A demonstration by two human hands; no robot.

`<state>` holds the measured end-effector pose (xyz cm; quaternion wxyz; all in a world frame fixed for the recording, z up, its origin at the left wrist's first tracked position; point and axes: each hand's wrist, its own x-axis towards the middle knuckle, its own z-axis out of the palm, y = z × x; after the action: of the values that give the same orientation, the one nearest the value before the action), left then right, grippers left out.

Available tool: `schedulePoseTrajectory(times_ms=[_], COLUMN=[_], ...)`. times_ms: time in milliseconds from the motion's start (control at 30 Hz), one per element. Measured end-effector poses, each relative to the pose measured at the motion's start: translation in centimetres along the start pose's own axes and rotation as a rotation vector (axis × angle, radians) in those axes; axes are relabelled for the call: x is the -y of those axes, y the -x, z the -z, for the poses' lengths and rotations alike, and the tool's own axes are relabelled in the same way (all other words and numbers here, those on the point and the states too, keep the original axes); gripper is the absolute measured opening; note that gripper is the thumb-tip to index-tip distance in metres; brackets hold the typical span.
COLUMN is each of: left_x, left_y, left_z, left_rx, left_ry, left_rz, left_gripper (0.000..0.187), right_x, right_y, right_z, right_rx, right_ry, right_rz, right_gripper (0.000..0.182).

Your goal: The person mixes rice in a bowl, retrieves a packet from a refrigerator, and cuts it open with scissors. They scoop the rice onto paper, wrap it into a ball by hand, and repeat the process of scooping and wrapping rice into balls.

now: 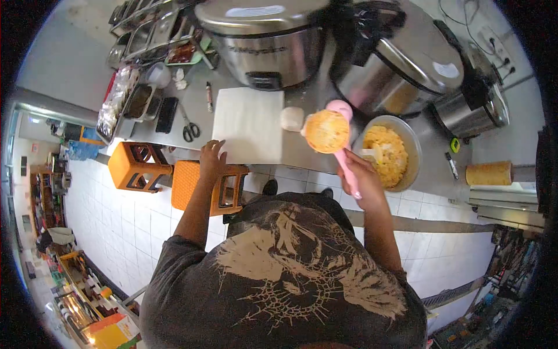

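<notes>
My right hand [361, 177] is closed round the handle of a pink scoop [349, 174], whose round bowl is heaped with yellow rice [327, 131]. The scoop is held above the counter, left of a metal bowl [414, 139] of yellow rice [385, 156]. A white utensil [369, 153] pokes into that bowl. My left hand [214, 158] has its fingers spread at the lower left edge of a stack of white paper sheets [249, 125]. Behind the scoop, a pink rounded part [340, 108] shows, and beside it lies a small whitish rounded object [292, 118].
Large steel rice cookers [270, 49] line the back of the counter. Scissors [189, 129], a black phone [167, 115], a marker [209, 96] and a metal container [142, 103] lie at left. Orange stools [186, 185] stand below the front edge. A green-cased item [455, 145] lies right.
</notes>
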<state>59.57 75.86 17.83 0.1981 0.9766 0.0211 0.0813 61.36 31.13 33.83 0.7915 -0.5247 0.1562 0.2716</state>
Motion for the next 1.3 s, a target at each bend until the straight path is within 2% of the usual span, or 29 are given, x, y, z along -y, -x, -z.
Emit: schedulePoseTrajectory(times_ms=[67,100,167,267,333,367,467,500,567,667,767,833,867,900,933,1000,1067,1100,1200,1233,1300], left_x=[2.7,3.9,5.4,4.7,5.4,5.8,6.7,6.8,7.0,6.7,6.8,6.8,6.8,6.9,6.8,6.1,4.5,4.2,4.3,4.7,5.5], left_y=[0.5,0.2,0.0,-0.1,-0.5,-0.4,-0.6,-0.7,-0.9,-1.1,-2.2,-2.5,-2.6,-2.7,-2.9,-3.1,-3.3,-3.2,-4.2,-4.6,-5.1], left_z=[0.8,1.1,0.9,1.9,1.7,1.2,0.7,0.7,0.7,0.8,1.0,0.7,0.4,0.0,0.0,0.6,2.4,2.9,2.7,2.2,0.7], left_rx=[0.041,0.103,0.102,0.142,0.185,0.126,0.082,0.014,0.013,0.043,0.082,0.080,0.061,0.043,0.040,0.039,-0.042,-0.080,-0.055,-0.060,-0.065], left_ry=[-0.036,-0.025,-0.030,-0.062,-0.065,-0.069,-0.040,-0.037,-0.025,0.014,0.127,0.305,0.432,0.559,0.547,0.523,0.244,0.103,0.190,0.246,0.357], left_rz=[-0.009,-0.037,-0.069,-0.019,-0.004,-0.031,-0.079,-0.110,-0.096,-0.067,-0.016,0.013,0.021,0.030,0.025,0.011,-0.021,-0.038,-0.104,-0.085,-0.047], left_gripper=[0.049,0.048,0.045,0.041,0.043,0.040,0.034,0.028,0.025,0.020,0.017,0.016,0.016,0.015,0.015,0.015,0.015,0.015,0.017,0.017,0.018], right_x=[-2.7,-4.0,-6.5,-10.4,-12.1,-13.0,-15.9,-15.4,-14.6,-13.8,-12.0,-9.7,-9.1,-7.6,-5.8,-3.4,-2.9,-2.9,-1.9,-1.4,-2.6], right_y=[-3.7,-5.5,-9.3,-14.5,-16.7,-17.5,-19.2,-19.1,-18.6,-17.5,-14.7,-11.8,-10.2,-7.9,-5.4,-2.1,-1.3,-0.8,-0.3,-0.5,-3.7], right_z=[-4.7,-6.8,-10.4,-14.2,-15.2,-15.5,-14.8,-15.2,-15.4,-15.3,-14.8,-13.0,-10.3,-9.7,-9.6,-6.1,1.8,2.4,3.1,0.0,-2.1], right_rx=[0.005,0.022,0.055,-0.102,-0.088,-0.081,0.010,0.006,-0.001,-0.001,-0.241,-0.527,-0.641,-0.819,-0.995,-1.199,-1.210,-1.204,-1.240,-1.307,-1.031], right_ry=[0.037,0.121,0.291,0.888,1.298,1.504,1.711,1.747,1.820,1.572,1.328,1.278,1.283,1.258,1.226,1.465,1.571,1.609,1.808,1.831,1.714], right_rz=[0.000,0.055,0.174,0.717,0.916,1.009,0.903,0.886,0.843,0.901,1.085,1.322,1.161,1.125,1.082,1.032,0.663,0.472,0.340,0.585,1.039], right_gripper=[0.047,0.047,0.046,0.044,0.045,0.046,0.058,0.058,0.056,0.055,0.052,0.052,0.052,0.053,0.054,0.054,0.052,0.052,0.049,0.047,0.023])
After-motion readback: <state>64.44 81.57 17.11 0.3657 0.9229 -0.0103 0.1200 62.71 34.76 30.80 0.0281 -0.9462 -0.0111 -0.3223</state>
